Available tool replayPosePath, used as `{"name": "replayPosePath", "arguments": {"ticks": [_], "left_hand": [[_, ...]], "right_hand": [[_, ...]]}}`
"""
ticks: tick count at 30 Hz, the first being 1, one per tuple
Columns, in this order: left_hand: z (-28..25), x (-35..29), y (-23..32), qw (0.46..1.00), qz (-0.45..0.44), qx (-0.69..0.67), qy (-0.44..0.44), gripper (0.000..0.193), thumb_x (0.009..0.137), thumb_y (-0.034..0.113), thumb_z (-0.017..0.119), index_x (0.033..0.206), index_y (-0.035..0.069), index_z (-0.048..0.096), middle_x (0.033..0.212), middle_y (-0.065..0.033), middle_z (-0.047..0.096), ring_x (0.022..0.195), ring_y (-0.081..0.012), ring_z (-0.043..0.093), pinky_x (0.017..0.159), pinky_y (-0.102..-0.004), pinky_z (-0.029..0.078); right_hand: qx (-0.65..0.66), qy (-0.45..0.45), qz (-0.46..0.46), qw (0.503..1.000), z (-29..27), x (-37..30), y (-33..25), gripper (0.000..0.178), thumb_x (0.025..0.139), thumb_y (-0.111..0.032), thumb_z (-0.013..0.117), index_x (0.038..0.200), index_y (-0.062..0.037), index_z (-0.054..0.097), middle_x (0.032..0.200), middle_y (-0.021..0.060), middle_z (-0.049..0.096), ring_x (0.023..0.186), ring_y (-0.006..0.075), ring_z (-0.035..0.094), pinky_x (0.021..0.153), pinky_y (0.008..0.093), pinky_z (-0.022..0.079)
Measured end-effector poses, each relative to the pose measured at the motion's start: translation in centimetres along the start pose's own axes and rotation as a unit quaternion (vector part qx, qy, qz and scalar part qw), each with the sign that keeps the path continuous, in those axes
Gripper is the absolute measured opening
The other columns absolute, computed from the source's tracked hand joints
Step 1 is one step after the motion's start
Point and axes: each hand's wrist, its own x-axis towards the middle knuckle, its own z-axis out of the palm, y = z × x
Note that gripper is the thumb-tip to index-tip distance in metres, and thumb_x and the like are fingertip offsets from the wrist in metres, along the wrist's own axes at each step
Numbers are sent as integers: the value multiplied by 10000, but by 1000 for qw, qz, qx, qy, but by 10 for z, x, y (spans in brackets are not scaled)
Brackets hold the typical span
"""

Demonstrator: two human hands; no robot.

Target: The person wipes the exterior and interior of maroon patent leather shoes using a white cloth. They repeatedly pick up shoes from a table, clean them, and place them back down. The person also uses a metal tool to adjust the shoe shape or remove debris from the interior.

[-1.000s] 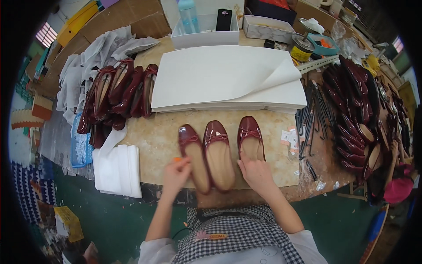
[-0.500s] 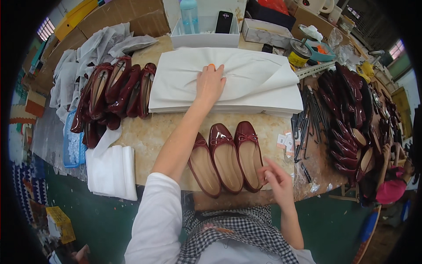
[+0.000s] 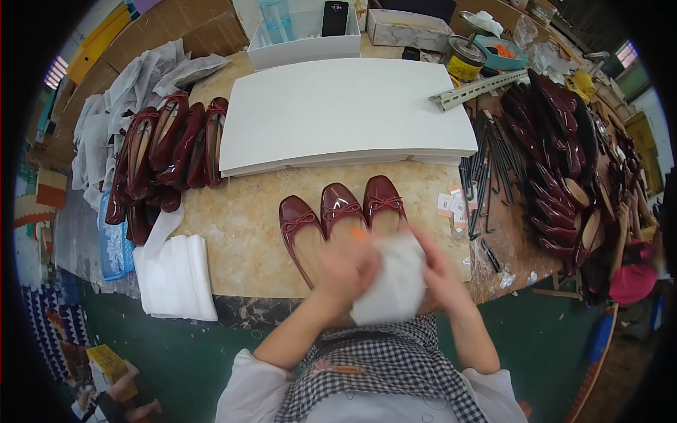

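White paper point(image 3: 395, 282), crumpled and blurred, is held at the lower centre of the frame, above the near edge of the table point(image 3: 240, 243). That table fills the middle of the frame. Across its upper centre lies a wide, flat stack of white sheets point(image 3: 338, 113). A heap of glossy dark red shoes point(image 3: 553, 187) spreads over the right side, and a smaller cluster of bowed shoes point(image 3: 169, 151) sits at upper left, just beside a mass of thin whitish sheeting point(image 3: 106, 134). At the top edge stands an open white box point(image 3: 307, 53), with a blue bottle point(image 3: 277, 25) and a black phone point(image 3: 335, 17) in it. Three dark red shoes point(image 3: 341, 199) stand side by side at the centre, toes toward the top; the paper and hands hide parts of them. Folded white material point(image 3: 173, 278) lies at lower left. The left hand point(image 3: 345, 271) has its fingers curled closed on the paper's left side; the right hand point(image 3: 446, 275) has its fingers along the paper's right edge, and blur leaves it impossible to tell whether they grip. Small pale tags point(image 3: 451, 206) lie right of centre. Smallest is an orange covering point(image 3: 358, 233) at a left fingertip.
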Motion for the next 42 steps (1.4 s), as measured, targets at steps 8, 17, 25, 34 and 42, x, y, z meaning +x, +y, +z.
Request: {"name": "replayPosePath", "arguments": {"ticks": [8,17,25,34,42], "left_hand": [[31,8,-19,942,-248,-221,-48,317,967,253,468,1165,34,585,1034,-142,622,885,-235,617,846,-333,481],[66,-24,-3,961,76,165,-210,305,813,246,571,629,16,648,673,-114,625,655,-234,611,748,-355,430],[64,-17,-1,946,72,172,-266,365,823,295,574,583,29,641,638,-116,611,618,-236,608,691,-352,420],[-42,199,-139,886,8,462,38,618,878,523,541,1395,193,466,1418,-260,413,1419,-417,172,1071,-696,122],[2,151,-87,965,101,243,-5,392,796,179,690,1177,109,628,1055,-172,572,943,-344,566,797,-397,498]], "right_hand": [[-199,150,-11,968,-24,29,-1,497,674,-31,711,1143,35,561,1311,164,495,1221,331,486,993,385,446],[-732,57,-102,671,15,99,42,414,678,-113,729,1068,-13,632,1020,137,542,953,295,584,746,353,509],[-503,147,-61,850,-25,108,42,586,767,-197,760,1288,-27,552,970,149,547,851,280,591,732,350,493],[-350,138,-43,926,-39,25,29,504,816,-94,704,1294,-26,555,1042,93,589,835,155,553,689,276,478],[83,208,-7,975,-16,-1,5,652,929,-162,598,1501,-101,293,1404,182,430,1186,254,526,919,353,490]]}}
